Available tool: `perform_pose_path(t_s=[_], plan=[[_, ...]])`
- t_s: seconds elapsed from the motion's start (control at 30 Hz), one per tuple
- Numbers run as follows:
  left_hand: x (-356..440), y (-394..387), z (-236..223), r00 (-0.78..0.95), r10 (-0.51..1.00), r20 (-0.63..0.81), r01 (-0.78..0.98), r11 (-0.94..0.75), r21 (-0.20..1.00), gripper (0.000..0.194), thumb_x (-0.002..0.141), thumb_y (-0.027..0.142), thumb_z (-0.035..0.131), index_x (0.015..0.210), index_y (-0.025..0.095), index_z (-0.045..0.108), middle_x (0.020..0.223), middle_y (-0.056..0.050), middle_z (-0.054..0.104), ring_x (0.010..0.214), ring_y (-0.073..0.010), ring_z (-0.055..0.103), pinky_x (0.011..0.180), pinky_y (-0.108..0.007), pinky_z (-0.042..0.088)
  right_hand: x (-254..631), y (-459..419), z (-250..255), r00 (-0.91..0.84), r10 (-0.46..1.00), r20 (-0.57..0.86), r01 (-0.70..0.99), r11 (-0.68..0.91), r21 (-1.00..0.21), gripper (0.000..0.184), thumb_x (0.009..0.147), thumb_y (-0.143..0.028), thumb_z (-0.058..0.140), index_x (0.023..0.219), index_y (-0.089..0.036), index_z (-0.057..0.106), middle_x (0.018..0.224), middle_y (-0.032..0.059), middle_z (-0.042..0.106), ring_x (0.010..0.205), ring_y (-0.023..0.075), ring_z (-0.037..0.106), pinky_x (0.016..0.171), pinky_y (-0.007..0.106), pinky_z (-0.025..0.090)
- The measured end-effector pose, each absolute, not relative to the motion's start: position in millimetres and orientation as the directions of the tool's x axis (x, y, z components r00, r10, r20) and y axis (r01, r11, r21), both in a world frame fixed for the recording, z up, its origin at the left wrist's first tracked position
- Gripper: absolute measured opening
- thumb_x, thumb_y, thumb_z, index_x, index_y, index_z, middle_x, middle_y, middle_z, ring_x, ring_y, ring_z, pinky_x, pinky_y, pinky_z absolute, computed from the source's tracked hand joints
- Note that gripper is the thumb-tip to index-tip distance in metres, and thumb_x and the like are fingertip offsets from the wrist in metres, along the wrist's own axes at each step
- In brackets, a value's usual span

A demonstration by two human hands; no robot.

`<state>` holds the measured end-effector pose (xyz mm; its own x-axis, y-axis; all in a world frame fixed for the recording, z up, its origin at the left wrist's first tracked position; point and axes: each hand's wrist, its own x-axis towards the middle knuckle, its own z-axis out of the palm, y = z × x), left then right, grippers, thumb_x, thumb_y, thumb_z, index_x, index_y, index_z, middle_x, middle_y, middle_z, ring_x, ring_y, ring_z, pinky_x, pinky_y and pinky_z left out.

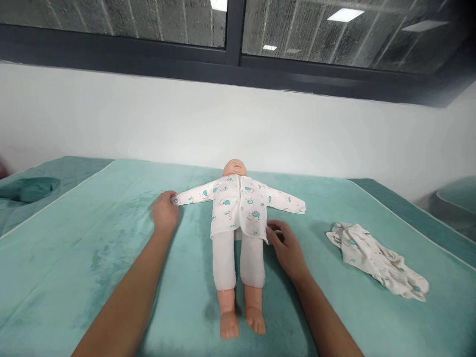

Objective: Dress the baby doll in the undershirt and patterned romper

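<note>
A baby doll [235, 167] lies on its back, head toward the wall and bare feet toward me. It wears a white printed baby shirt [225, 203] with both sleeves spread out to the sides; white covering wraps its legs down to the lower shins. My left hand [165, 210] is closed on the cuff of the sleeve on the left. At the shirt's lower right hem, my right hand [285, 245] has thumb and fingers curled around the fabric edge. The doll's hands are hidden inside the sleeves.
A crumpled white printed garment [375, 260] lies to the right on the teal bed cover [104, 238]. Behind the bed stands a white wall [167, 119] below a dark-framed window [234, 32]. A dark teal object [29, 190] rests at the far left.
</note>
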<state>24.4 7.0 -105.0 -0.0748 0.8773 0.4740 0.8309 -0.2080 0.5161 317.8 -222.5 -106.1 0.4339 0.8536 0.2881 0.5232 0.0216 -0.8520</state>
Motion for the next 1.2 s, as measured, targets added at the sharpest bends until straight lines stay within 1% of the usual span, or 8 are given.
perform_pose_path(t_s=[0.23,0.37,0.5,0.63,0.8,0.9,1.03,1.2], plan=[[28,-35,-94,0.038,0.795,0.606,0.825,-0.367,0.429,0.037,0.080,0.009,0.039,0.108,0.018,0.061,0.108,-0.009,0.065,0.106,-0.0254,0.059,0.094,-0.038,0.045,317,-216,-108,0.240,0.910,0.339,0.758,0.043,-0.651,0.038,0.093,-0.025,0.038,0.125,-0.026,0.058,0.125,0.0065,0.064,0.118,0.0256,0.053,0.099,0.046,0.040],[36,-71,-97,0.208,0.767,0.606,0.843,-0.455,0.287,0.038,0.080,0.007,0.038,0.109,0.019,0.060,0.110,-0.009,0.065,0.107,-0.0246,0.057,0.093,-0.036,0.044,326,-210,-110,0.384,0.842,0.380,0.628,0.063,-0.775,0.038,0.091,-0.029,0.042,0.125,-0.024,0.059,0.129,0.0072,0.062,0.119,0.0245,0.054,0.103,0.045,0.040],[44,-90,-99,0.313,0.826,0.468,0.877,-0.441,0.191,0.029,0.085,0.013,0.038,0.097,0.022,0.063,0.100,-0.006,0.067,0.096,-0.0228,0.060,0.078,-0.032,0.043,331,-184,-98,0.529,0.747,0.402,0.521,0.088,-0.849,0.042,0.089,-0.039,0.044,0.124,-0.021,0.059,0.131,0.0083,0.060,0.120,0.0242,0.055,0.105,0.044,0.040],[48,-92,-94,0.313,0.893,0.323,0.915,-0.375,0.148,0.025,0.087,0.017,0.039,0.083,0.023,0.062,0.091,-0.003,0.068,0.088,-0.0211,0.061,0.066,-0.030,0.038,320,-132,-63,0.339,0.861,0.379,0.643,0.082,-0.761,0.045,0.092,-0.042,0.040,0.129,-0.021,0.054,0.139,0.0087,0.053,0.129,0.0246,0.047,0.109,0.042,0.034],[50,-87,-93,0.292,0.906,0.305,0.931,-0.342,0.125,0.025,0.088,0.019,0.038,0.082,0.022,0.062,0.089,-0.004,0.068,0.084,-0.0210,0.061,0.062,-0.030,0.034,311,-74,-35,0.186,0.938,0.293,0.706,0.079,-0.703,0.034,0.091,-0.043,0.044,0.105,-0.019,0.063,0.116,0.0138,0.065,0.110,0.0301,0.058,0.099,0.045,0.041],[50,-84,-96,0.278,0.912,0.302,0.937,-0.327,0.125,0.026,0.089,0.019,0.037,0.083,0.021,0.062,0.091,-0.005,0.068,0.084,-0.0210,0.061,0.061,-0.030,0.032,314,-64,-36,0.151,0.948,0.280,0.685,0.104,-0.721,0.035,0.090,-0.043,0.043,0.105,-0.019,0.064,0.115,0.0132,0.066,0.113,0.0303,0.057,0.101,0.045,0.040],[50,-81,-99,0.268,0.916,0.298,0.938,-0.319,0.137,0.026,0.090,0.019,0.037,0.084,0.021,0.062,0.091,-0.004,0.068,0.083,-0.0203,0.061,0.061,-0.030,0.032,317,-81,-47,0.173,0.939,0.297,0.623,0.129,-0.771,0.053,0.092,-0.048,0.039,0.135,-0.020,0.050,0.144,0.0098,0.048,0.138,0.0263,0.037,0.114,0.043,0.027],[49,-80,-103,0.260,0.918,0.300,0.936,-0.316,0.155,0.025,0.090,0.021,0.038,0.084,0.022,0.062,0.092,-0.004,0.068,0.083,-0.0204,0.061,0.064,-0.030,0.035,312,-121,-72,0.244,0.923,0.296,0.505,0.140,-0.852,0.070,0.092,-0.061,0.031,0.149,-0.020,0.032,0.157,0.0071,0.029,0.145,0.0221,0.026,0.119,0.042,0.020]])
